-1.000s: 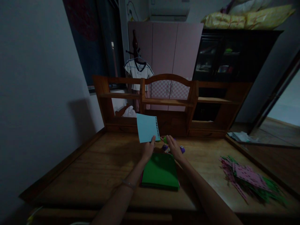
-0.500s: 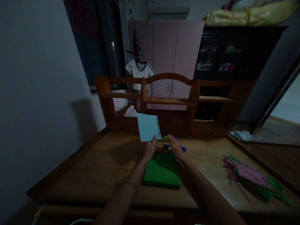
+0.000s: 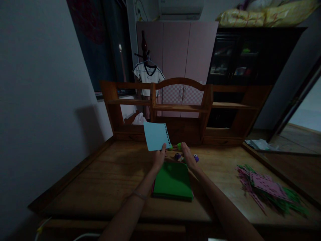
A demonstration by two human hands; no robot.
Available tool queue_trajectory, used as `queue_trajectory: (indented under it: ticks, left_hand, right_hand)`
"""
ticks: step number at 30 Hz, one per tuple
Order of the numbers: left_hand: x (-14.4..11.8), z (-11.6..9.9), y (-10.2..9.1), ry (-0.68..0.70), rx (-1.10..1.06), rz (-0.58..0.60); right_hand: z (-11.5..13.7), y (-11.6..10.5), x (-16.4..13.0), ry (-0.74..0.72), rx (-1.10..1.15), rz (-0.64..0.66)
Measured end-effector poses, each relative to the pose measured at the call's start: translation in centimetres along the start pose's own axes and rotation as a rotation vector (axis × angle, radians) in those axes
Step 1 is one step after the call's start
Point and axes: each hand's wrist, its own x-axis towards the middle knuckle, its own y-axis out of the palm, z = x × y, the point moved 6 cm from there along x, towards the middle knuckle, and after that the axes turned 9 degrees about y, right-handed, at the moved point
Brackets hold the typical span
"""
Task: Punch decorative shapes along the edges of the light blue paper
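Note:
My left hand (image 3: 158,158) pinches the lower right corner of a light blue paper sheet (image 3: 155,136) and holds it upright above the desk. A row of punched holes runs down the sheet's right edge. My right hand (image 3: 188,157) reaches over a cluster of small craft punches, with its fingers on a green punch (image 3: 179,146). Purple punches (image 3: 196,157) lie beside that hand; whether it grips the green one is unclear. A stack of green paper (image 3: 172,180) lies flat under both wrists.
A wooden desk (image 3: 100,180) has a raised rim and a shelf hutch (image 3: 180,107) at the back. A heap of punched pink and green paper strips (image 3: 268,189) lies at the right. A grey wall stands on the left.
The blue sheet has tilted and shifted a little to the left. My right hand moved slightly forward onto the green punch. The view rose slightly.

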Motion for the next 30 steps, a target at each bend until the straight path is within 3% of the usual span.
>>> queue_trajectory:
  ticks: [3,14,22,30]
  left_hand:
    - [0.2,0.4,0.2,-0.022,-0.072,-0.016]
    - [0.9,0.7,0.6,0.034,-0.357,-0.080]
    - [0.3,0.7,1.0,-0.036,-0.285,-0.031]
    - [0.4,1.4,1.4,-0.059,-0.260,0.019]
  right_hand:
    - [1.6,-0.4,-0.7,-0.215,-0.339,-0.178]
    - [3.6,-0.4,-1.3,-0.519,-0.936,-0.365]
    - [2.8,-2.1,-0.6,-0.582,-1.085,-0.446]
    - [1.5,-2.4,-0.1,-0.545,-1.107,-0.311]
